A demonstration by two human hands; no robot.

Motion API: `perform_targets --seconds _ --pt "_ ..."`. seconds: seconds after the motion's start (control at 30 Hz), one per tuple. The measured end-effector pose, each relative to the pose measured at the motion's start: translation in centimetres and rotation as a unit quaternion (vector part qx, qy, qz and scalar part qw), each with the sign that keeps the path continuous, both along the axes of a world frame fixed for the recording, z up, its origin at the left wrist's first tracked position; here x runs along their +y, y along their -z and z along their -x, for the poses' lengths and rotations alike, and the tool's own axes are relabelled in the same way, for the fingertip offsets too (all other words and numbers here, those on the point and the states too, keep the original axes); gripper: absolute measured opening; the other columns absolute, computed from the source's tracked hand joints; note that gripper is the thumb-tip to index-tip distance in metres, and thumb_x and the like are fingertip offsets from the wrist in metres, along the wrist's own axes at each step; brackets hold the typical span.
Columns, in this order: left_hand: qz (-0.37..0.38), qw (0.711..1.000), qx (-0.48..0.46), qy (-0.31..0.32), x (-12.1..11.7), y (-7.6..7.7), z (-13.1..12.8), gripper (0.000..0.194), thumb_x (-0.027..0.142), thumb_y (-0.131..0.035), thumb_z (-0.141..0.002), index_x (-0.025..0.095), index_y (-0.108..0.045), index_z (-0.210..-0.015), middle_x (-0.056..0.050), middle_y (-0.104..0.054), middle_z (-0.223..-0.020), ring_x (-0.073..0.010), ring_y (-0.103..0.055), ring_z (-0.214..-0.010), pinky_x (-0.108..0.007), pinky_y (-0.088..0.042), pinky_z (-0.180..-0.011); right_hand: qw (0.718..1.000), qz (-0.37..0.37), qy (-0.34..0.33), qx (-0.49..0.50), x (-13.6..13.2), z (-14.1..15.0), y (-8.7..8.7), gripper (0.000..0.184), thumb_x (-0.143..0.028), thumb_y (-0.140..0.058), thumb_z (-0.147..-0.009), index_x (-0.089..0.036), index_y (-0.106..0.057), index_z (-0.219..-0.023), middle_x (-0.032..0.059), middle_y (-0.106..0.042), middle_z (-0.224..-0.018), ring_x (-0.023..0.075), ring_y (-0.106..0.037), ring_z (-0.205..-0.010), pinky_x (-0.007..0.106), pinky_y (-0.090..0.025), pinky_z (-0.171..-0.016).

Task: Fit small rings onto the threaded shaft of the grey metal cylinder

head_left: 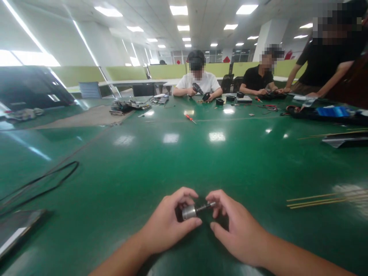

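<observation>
Close in front of me, a short silver metal cylinder (189, 212) with a thin rod lies between my two hands. The rod is dark along its middle, pale at its tip, and points right. My left hand (169, 220) curls about the cylinder, its thumb along the near side; where the palm meets it is hidden. At the rod's tip my right hand (235, 226) has its fingers bent and apart from the thumb, with the index fingertip beside or touching the tip. I cannot make out the exact kind of this metal part.
The green table (138, 165) spreads around. Thin yellowish sticks (319, 202) lie at right, a dark flat panel (20, 230) and black cable (63, 176) at left. Farther off are a red screwdriver (189, 118), a pile of parts (126, 106) and several people, one holding a drill (197, 89).
</observation>
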State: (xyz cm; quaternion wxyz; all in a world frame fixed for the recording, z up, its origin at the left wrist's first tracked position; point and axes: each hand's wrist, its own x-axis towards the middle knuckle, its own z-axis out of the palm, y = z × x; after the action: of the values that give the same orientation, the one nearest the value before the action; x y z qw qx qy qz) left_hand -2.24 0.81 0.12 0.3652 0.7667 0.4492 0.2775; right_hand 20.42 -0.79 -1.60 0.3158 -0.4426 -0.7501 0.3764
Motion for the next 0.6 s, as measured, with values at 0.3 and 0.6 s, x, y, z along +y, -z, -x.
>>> perform_targets --seconds 0.3,0.6 --pt "0.008 1.0 0.026 -0.004 -0.15 0.3 -0.32 0.023 0.021 -0.079 -0.072 0.021 -0.062 -0.088 0.003 -0.066 -0.081 -0.0158 -0.059 -0.075 -0.026 -0.041 -0.067 0.999 0.007 -0.043 -0.001 0.08 -0.05 -0.58 0.032 -0.006 -0.062 -0.076 -0.023 -0.063 -0.103 0.0006 -0.065 -0.099 0.0183 -0.06 -0.089 0.031 -0.044 -0.079" --pt "-0.035 0.998 0.042 -0.01 -0.78 0.43 -0.89 0.023 0.018 -0.077 -0.072 0.022 -0.062 -0.089 0.002 -0.067 -0.082 -0.0173 -0.06 -0.077 -0.027 -0.041 -0.069 0.999 0.01 -0.04 -0.011 0.09 -0.14 -0.67 0.022 -0.008 -0.064 -0.079 -0.022 -0.068 -0.095 -0.0001 -0.066 -0.089 0.0166 -0.06 -0.082 0.029 -0.042 -0.073"
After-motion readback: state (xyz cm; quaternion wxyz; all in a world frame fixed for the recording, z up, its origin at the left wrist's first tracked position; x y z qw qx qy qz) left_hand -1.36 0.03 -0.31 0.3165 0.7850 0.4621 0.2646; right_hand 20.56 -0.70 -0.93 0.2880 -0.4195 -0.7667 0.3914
